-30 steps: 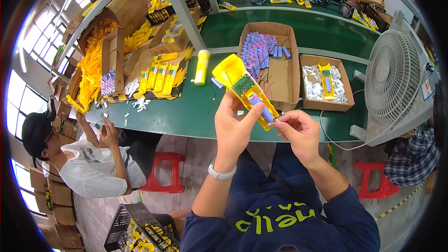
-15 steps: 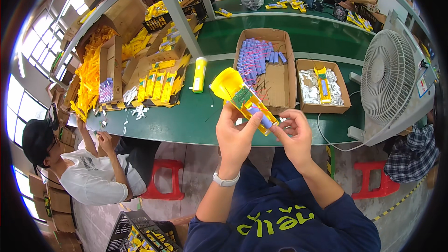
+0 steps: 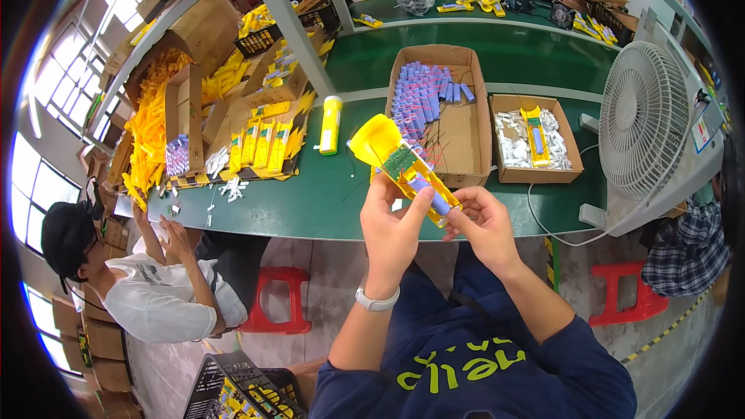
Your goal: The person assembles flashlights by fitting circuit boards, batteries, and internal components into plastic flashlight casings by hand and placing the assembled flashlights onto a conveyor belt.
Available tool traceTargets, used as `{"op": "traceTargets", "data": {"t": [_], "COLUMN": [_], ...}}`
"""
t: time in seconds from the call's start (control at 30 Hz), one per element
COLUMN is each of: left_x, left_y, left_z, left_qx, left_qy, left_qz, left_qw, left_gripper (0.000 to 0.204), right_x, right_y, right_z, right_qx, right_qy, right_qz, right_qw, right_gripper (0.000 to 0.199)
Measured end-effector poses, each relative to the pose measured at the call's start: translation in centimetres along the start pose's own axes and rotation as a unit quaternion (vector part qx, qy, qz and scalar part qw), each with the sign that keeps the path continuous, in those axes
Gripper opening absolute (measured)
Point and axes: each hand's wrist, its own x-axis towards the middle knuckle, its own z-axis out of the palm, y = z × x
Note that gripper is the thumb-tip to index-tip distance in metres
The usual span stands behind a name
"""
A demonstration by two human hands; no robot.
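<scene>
My left hand (image 3: 390, 237) is closed around the middle of a yellow flashlight shell (image 3: 370, 138), thumb on top. This open half casing is tilted above the front of the table, its wide head end up and to the left. Inside it sit a green circuit board (image 3: 401, 161) with thin wires and, lower down, a purple battery cell (image 3: 440, 204). At the narrow end, my right hand (image 3: 487, 226) pinches the shell's edge beside the battery, with its other fingers curled; its exact fingertip contact is partly hidden.
Behind my hands stands a cardboard box (image 3: 475, 143) of purple batteries. To its right are a box (image 3: 543, 178) of white parts and a grey fan (image 3: 644, 124). A yellow flashlight (image 3: 330, 126) stands left. A co-worker (image 3: 155, 295) sits at far left, near piled yellow parts (image 3: 155, 120).
My hands hold the shell in nearly the same place; my right fingers have shifted slightly at its narrow end. The co-worker's hand at left has moved.
</scene>
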Motion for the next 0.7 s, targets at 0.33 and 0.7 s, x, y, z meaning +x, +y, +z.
{"op": "traceTargets", "data": {"t": [0.33, 0.7], "left_x": [-0.2, -0.8], "left_y": [-1.8, -2.8], "left_z": [0.1, 0.8], "left_qx": [-0.101, -0.093], "left_qy": [0.019, 0.033], "left_qz": [-0.089, -0.081], "left_qw": [0.991, 0.992], "left_gripper": [0.032, 0.034], "right_x": [-0.5, -1.3], "right_y": [1.2, 0.9], "right_z": [0.1, 0.2], "right_qx": [0.039, 0.124], "right_qy": [-0.008, 0.01], "right_qz": [-0.022, 0.012], "right_qw": [0.999, 0.992], "right_gripper": [0.023, 0.026]}}
